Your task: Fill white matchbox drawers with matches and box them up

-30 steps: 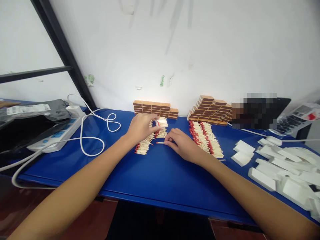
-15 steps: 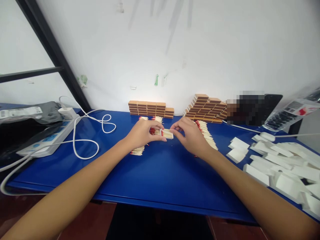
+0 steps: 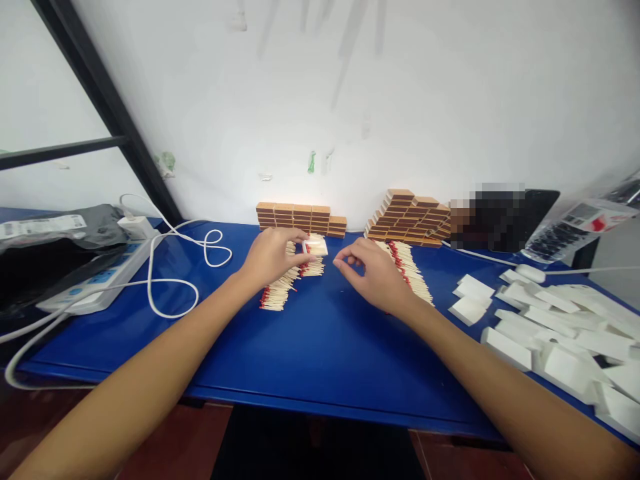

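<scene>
A glossy blue bench [image 3: 320,347] with a hard, smooth top runs under a plain white wall, and a small white cardboard tray [image 3: 315,247] serves here as the landmark. Nearest the viewer, two bare forearms reach in toward it. The right hand [image 3: 373,277] hovers just right of the tray and a little nearer, its fingers [image 3: 345,263] curled with the tips drawn close together; whether they pinch anything cannot be told. The left hand [image 3: 270,257] lies just left of the tray, its fingers [image 3: 305,258] clamped on the tray's near edge. The tray is a shallow flat rectangle, held level, its long axis running left to right. Under and left of it lies a row of thin pale wooden matches [image 3: 280,293] with red heads, sticks pointing roughly left to right. Right of the tray, beyond the right hand, lies a second row of matches [image 3: 413,270]. Far right of the tray sits a heap of white tray blanks [image 3: 560,327]. Left of the tray loops a white cable [image 3: 170,290] beside a power strip [image 3: 95,280]. Behind the tray, against the wall, stand stacked brown matchbox sleeves [image 3: 300,219] and a stepped stack [image 3: 413,220].
</scene>
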`<state>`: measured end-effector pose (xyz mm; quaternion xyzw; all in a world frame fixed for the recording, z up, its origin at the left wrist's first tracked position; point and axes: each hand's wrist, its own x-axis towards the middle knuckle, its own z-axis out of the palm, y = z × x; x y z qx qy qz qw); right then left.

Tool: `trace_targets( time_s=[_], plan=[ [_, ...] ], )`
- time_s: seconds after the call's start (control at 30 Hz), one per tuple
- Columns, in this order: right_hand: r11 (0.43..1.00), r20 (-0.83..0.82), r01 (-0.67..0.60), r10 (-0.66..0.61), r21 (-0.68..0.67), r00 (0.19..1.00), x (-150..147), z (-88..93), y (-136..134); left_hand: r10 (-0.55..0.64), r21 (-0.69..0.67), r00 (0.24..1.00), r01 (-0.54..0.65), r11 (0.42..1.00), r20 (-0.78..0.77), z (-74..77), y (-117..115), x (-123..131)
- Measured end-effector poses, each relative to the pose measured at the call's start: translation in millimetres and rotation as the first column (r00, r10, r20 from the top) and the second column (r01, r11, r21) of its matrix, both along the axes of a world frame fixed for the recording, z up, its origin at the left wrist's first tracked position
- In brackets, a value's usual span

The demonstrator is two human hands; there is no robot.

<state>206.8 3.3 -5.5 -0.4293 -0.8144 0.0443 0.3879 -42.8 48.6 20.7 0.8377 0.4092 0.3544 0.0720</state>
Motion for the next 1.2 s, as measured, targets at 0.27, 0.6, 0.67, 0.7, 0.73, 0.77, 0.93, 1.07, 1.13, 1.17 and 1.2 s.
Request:
trace_targets(
  time_s=[0.27, 0.6, 0.67, 0.7, 0.73, 0.77, 0.93, 1.07, 1.13, 1.17, 1.2],
  plan=[
    [0.989, 0.251, -0.106, 0.129, -0.104, 0.959, -26.2, -14.2, 8.5, 0.095, 0.077, 0.993, -0.090, 0.993, -0.065, -3.4, 9.7, -9.2],
    [0.992, 0.191, -0.066, 0.087, -0.110, 0.978, -29.7, -23.8, 10.1, 0.079, 0.078, 0.992, -0.071, 0.994, -0.097, -2.9, 5.6, -5.0],
    [0.989, 0.190, -0.083, 0.105, -0.119, 0.976, -26.4, -22.8, 7.9, 0.079, 0.086, 0.991, -0.070, 0.994, -0.106, -3.1, 5.3, -5.0],
    [0.988, 0.192, -0.087, 0.110, -0.124, 0.975, -24.1, -22.2, 6.8, 0.078, 0.089, 0.991, -0.068, 0.994, -0.109, -3.2, 5.2, -5.0],
    [0.988, 0.194, -0.090, 0.114, -0.128, 0.974, -21.7, -21.5, 5.8, 0.074, 0.090, 0.991, -0.064, 0.994, -0.112, -3.5, 5.1, -5.0],
    [0.987, 0.194, -0.093, 0.117, -0.131, 0.974, -19.2, -21.0, 5.0, 0.070, 0.089, 0.991, -0.060, 0.994, -0.114, -3.8, 5.0, -5.0],
    [0.983, 0.177, -0.117, 0.141, -0.143, 0.974, -15.7, -20.6, 2.6, 0.059, 0.084, 0.990, -0.049, 0.995, -0.126, -5.3, 5.2, -3.3],
    [0.976, 0.146, -0.143, 0.167, -0.161, 0.975, -26.0, -22.8, 1.1, 0.066, 0.087, 0.985, -0.053, 0.995, -0.159, -5.4, 3.9, -1.0],
    [0.975, 0.132, -0.152, 0.174, -0.159, 0.976, -29.7, -23.5, 0.6, 0.068, 0.089, 0.982, -0.053, 0.995, -0.173, -4.9, 2.8, -0.5],
    [0.976, 0.128, -0.153, 0.173, -0.156, 0.977, -30.2, -23.6, 0.5, 0.066, 0.089, 0.982, -0.051, 0.995, -0.175, -4.5, 2.3, -0.6],
    [0.977, 0.125, -0.149, 0.169, -0.151, 0.978, -29.8, -23.4, 0.5, 0.063, 0.087, 0.983, -0.048, 0.995, -0.173, -4.2, 1.9, -0.7]
  ],
)
